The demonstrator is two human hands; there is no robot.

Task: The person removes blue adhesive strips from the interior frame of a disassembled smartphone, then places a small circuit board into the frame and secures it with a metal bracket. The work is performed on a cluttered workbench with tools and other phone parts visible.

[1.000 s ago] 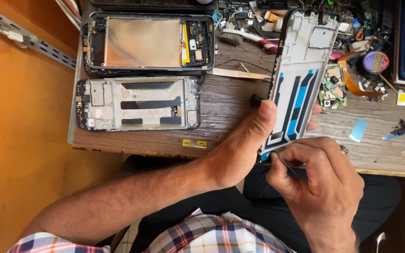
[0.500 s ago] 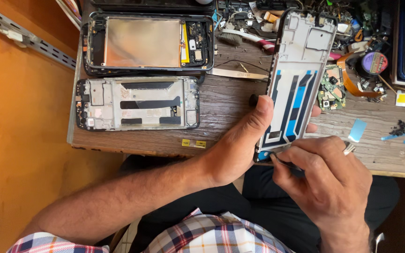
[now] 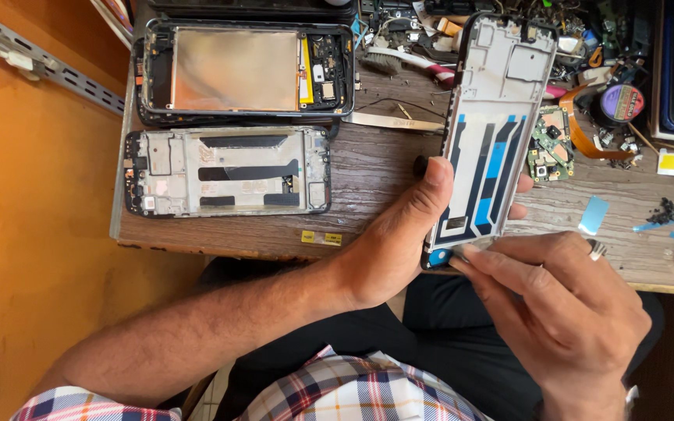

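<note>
1. One wooden workbench [image 3: 384, 168] fills the upper part of the view, its near edge running above the person's lap.
2. Two opened phone bodies lie side by side at the bench's left: the farther phone with a copper-coloured shield plate [image 3: 247, 72], and nearer to the edge a grey phone mid-frame [image 3: 228, 171] with black strips.
3. The phone frame [image 3: 487, 132] with blue and black adhesive strips is held tilted above the bench, right of centre, its lower end over the bench edge.
4. The left hand [image 3: 399, 234] grasps this frame, thumb pressed on its left edge and fingertips showing past its right edge.
5. The right hand [image 3: 563, 312], a ring on one finger, has its fingers pinched together at the frame's lower corner; whether they hold a tool cannot be told.
6. A green circuit board [image 3: 549, 144] lies just right of the frame.
7. A blue sticker [image 3: 593, 215] lies near the bench edge.
</note>
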